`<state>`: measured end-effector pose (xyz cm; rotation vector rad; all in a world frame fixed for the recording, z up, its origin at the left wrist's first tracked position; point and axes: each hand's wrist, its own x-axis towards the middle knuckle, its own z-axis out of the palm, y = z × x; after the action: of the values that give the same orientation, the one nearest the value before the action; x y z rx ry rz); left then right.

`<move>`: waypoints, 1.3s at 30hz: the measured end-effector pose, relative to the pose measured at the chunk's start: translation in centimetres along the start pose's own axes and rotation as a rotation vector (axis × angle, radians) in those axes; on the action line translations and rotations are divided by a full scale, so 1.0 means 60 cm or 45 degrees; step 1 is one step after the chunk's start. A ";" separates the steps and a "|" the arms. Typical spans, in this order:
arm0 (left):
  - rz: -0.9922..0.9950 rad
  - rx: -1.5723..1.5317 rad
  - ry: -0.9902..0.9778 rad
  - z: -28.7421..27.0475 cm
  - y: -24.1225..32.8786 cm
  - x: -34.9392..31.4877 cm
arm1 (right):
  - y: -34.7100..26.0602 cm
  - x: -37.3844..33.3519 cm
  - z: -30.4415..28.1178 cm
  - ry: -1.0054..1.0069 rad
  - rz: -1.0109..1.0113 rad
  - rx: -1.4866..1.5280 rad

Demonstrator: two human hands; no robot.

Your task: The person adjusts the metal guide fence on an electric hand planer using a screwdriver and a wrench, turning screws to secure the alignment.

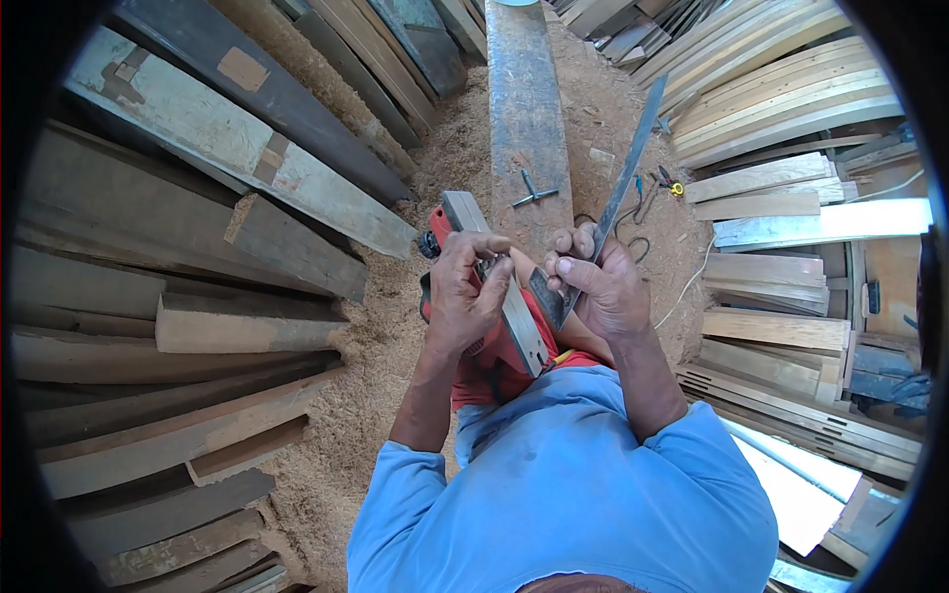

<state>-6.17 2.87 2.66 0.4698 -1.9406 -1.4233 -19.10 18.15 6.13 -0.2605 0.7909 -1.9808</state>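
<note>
An electric planer (516,321), red with a long grey metal sole, lies tilted across my lap with the sole facing up and right. My left hand (469,289) is closed over the middle of the planer, its thumb and fingers curled at the slot in the sole. What the fingertips touch inside the slot is hidden. In my right hand (608,287) is a long flat metal square (633,163), gripped near its wide lower end. Its narrow blade points up and away to the far right. The square's lower corner is just right of the planer, close to my thigh.
Ahead, a long worn plank (529,99) carries a T-handled tool (535,193). Yellow-handled scissors (676,188) and a dark cord (638,245) lie on the shavings-covered floor to the right. Timber beams (227,138) are stacked at left, and lighter boards (781,109) at right.
</note>
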 end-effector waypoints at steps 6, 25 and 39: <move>-0.024 0.046 -0.200 -0.011 0.006 0.001 | 0.021 0.011 -0.004 -0.054 -0.031 -0.163; -0.117 0.060 -0.289 -0.017 0.019 0.005 | 0.043 0.016 0.002 -0.033 -0.192 -0.631; 0.131 0.419 -0.167 -0.009 0.015 0.003 | 0.063 0.009 -0.009 0.023 -0.345 -1.026</move>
<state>-5.83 2.72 3.64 0.4252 -2.2839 -1.0975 -17.01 16.64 3.28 -0.8535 1.6119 -1.8086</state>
